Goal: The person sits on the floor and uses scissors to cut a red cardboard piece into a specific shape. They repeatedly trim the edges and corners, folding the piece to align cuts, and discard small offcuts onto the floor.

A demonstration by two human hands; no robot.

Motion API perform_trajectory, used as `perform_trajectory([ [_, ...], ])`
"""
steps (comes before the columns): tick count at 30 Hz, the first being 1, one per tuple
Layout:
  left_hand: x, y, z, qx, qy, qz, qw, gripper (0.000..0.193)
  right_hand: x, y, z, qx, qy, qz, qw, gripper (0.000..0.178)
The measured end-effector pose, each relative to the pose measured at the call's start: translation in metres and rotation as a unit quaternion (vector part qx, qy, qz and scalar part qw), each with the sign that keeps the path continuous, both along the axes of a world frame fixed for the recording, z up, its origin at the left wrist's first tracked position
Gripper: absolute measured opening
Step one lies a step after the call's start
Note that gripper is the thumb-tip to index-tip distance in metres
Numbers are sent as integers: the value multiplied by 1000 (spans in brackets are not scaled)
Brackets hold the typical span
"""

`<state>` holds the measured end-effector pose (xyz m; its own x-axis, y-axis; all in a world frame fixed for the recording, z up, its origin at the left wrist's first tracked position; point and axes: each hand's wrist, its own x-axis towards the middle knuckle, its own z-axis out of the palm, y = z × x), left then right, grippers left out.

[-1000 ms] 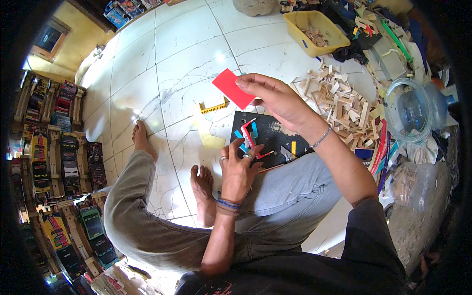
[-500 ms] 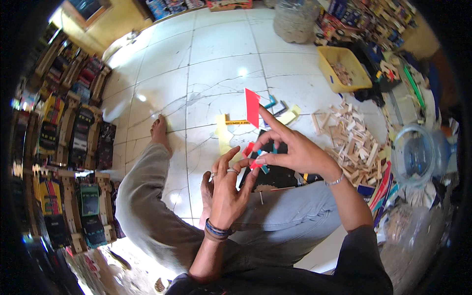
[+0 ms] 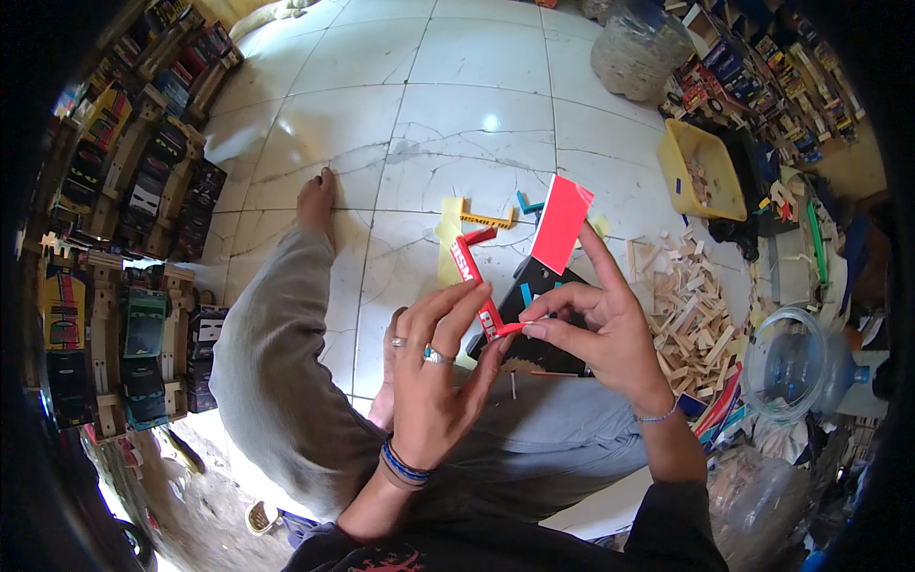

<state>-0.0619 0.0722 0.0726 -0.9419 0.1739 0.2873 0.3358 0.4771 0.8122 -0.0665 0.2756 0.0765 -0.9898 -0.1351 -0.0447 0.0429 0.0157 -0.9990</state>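
Observation:
My left hand (image 3: 431, 377) is closed around a red bracket-shaped strip (image 3: 465, 265) with white lettering, its short arms bent at each end. With thumb and a finger, my right hand (image 3: 602, 334) pinches the strip's near end. A flat red card (image 3: 564, 225) with a white edge stands at the raised index fingertip of that same hand; how it stays there is hidden. Below the hands lies a black board (image 3: 547, 357) with small blue pieces on it. Beyond it are a yellow lettered bracket (image 3: 488, 218), a pale yellow sheet (image 3: 448, 234) and a teal piece (image 3: 527, 204).
A heap of small wooden blocks (image 3: 691, 315) lies on the tiled floor to the right, with a yellow tub (image 3: 681, 191) behind it. A clear plastic jug (image 3: 786, 367) stands at far right. Racks of toy vehicles (image 3: 143, 324) line the left side. My bare foot (image 3: 316, 200) rests ahead.
The view has shifted, and more of the red strip shows beyond my left fingers. The red card now faces me more broadly. Both hands stay together at the strip.

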Motion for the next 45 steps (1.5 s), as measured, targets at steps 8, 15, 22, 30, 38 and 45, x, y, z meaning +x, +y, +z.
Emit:
perform_trajectory([
  [8, -5, -4, -7, -19, 88, -44, 995, 35, 5, -6, 11, -100, -112, -18, 988, 97],
  [15, -9, -6, -2, -43, 41, -55, 997, 40, 4, -8, 10, -134, -127, -23, 982, 95],
  [22, 7, 6, -25, 164, 85, 35, 982, 67, 6, -11, 0, -279, -148, -82, 945, 93],
  [30, 19, 21, -23, 392, -52, -30, 918, 51, 11, -22, -3, -249, -132, -94, 955, 96],
  [38, 10, 10, -15, 402, -131, 35, 906, 35, 10, -23, -2, -167, -71, -93, 979, 78],
  [45, 8, 4, -12, 474, -196, 16, 858, 36, 12, -13, 3, -112, -26, -109, 987, 60],
])
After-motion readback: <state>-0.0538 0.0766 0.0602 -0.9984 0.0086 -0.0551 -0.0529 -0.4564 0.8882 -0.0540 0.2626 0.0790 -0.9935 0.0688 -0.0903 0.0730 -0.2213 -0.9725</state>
